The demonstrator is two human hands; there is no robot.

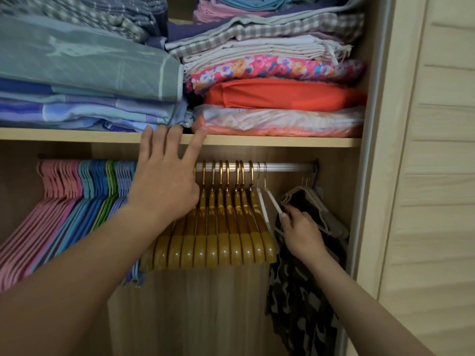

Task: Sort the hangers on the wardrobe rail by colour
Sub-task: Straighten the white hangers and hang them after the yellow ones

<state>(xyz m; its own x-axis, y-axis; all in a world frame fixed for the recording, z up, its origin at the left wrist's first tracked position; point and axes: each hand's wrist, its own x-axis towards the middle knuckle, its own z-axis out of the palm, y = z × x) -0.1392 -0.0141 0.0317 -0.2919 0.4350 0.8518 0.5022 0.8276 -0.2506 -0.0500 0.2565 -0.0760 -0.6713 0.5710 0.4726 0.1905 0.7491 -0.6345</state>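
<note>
Wardrobe [370,176] | shelf [282,141]: folded linens [270,96] | rail [288,167]: gold hangers [223,227]

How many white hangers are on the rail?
2. Both white hangers hang side by side just right of the wooden hangers; the right hand pinches the rightmost. More may be hidden behind the garment.

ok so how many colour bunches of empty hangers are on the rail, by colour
pink plastic hangers: 1 bunch
light blue plastic hangers: 1 bunch
blue plastic hangers: 1 bunch
green plastic hangers: 1 bunch
lilac plastic hangers: 1 bunch
wooden hangers: 1 bunch
white hangers: 1 bunch
total: 7
</note>
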